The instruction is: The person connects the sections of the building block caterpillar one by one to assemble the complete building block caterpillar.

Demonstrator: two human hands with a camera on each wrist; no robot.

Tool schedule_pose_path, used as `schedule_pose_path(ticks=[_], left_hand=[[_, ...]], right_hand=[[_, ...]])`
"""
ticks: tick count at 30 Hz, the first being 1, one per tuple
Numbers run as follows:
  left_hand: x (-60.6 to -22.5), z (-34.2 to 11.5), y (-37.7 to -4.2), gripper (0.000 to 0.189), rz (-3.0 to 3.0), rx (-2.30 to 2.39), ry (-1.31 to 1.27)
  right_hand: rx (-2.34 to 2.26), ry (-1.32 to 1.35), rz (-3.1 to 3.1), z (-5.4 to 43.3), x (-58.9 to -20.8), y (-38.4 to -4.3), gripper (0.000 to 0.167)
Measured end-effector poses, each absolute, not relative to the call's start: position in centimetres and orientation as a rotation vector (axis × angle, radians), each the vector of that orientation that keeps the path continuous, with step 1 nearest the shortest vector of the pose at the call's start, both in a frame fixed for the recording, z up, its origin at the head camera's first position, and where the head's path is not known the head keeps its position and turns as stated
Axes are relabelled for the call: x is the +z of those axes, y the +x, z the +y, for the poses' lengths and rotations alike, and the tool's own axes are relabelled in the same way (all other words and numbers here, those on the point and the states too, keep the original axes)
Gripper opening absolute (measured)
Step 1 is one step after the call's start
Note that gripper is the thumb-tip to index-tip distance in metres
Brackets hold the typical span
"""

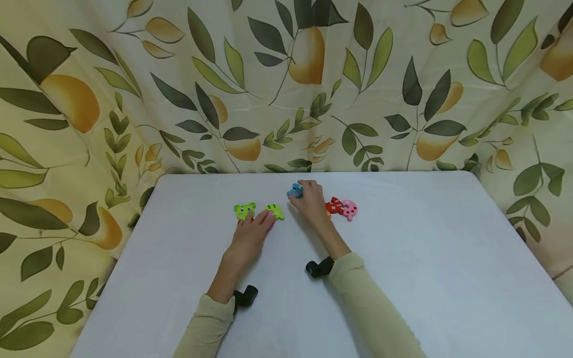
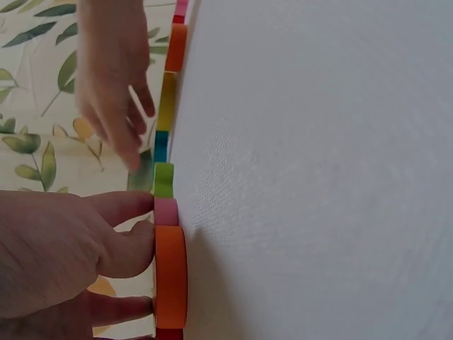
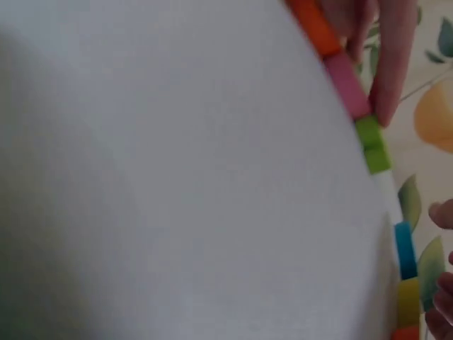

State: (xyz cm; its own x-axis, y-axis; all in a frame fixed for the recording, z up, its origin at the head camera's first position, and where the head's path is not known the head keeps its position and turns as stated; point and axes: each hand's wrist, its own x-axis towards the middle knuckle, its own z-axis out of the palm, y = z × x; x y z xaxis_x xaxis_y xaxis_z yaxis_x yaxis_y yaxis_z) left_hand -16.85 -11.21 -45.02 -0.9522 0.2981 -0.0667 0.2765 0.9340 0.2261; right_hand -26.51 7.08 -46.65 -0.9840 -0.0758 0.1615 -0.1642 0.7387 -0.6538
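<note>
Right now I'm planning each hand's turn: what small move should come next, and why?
Probably lower the right hand onto the blue piece: its fingers hang above that piece, apparently without touching it, while the left hand is occupied, fingertips at the striped green piece.

— Left sleeve [image 1: 203,325] at seven o'clock, right sleeve [image 1: 376,303] at five, both pale olive, folks!
— Plain cloth, and creases round the left cuff [image 1: 217,307]! At that cuff's three o'clock, a stubby black wrist camera [image 1: 248,296]!
— And here's another black wrist camera [image 1: 315,269], nine o'clock of the right cuff [image 1: 349,266]!
</note>
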Motion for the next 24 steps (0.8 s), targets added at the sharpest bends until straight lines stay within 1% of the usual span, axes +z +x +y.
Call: schedule_pose_path(ticks=[4,7,13,17,21,24], left_hand=[[-45.2,-11.1,-17.0,0.044,3.0,0.306,0.467],[-45.2,-11.1,-17.0,0.044,3.009,0.301,0.462],[-45.0,-11.1,-16.9,0.044,3.018,0.312,0.457],[-45.0,-11.2,-16.9,0.043,3.029,0.302,0.458],[-45.2,-11.4,-17.0,0.045,3.023,0.284,0.453],[-45.2,-11.7,-17.0,0.049,3.001,0.265,0.45]], right_hand=[[0.919,0.152,-2.954,7.5,-47.4,-28.0,0.07],[0.869,0.151,-2.998,7.6,-47.6,-28.5,0.075],[0.819,0.163,-3.009,7.6,-47.5,-28.8,0.076],[0.842,0.18,-3.007,7.7,-47.6,-29.0,0.071],[0.93,0.192,-2.98,7.7,-47.7,-28.9,0.064],[1.081,0.207,-2.921,7.6,-47.6,-28.2,0.063]])
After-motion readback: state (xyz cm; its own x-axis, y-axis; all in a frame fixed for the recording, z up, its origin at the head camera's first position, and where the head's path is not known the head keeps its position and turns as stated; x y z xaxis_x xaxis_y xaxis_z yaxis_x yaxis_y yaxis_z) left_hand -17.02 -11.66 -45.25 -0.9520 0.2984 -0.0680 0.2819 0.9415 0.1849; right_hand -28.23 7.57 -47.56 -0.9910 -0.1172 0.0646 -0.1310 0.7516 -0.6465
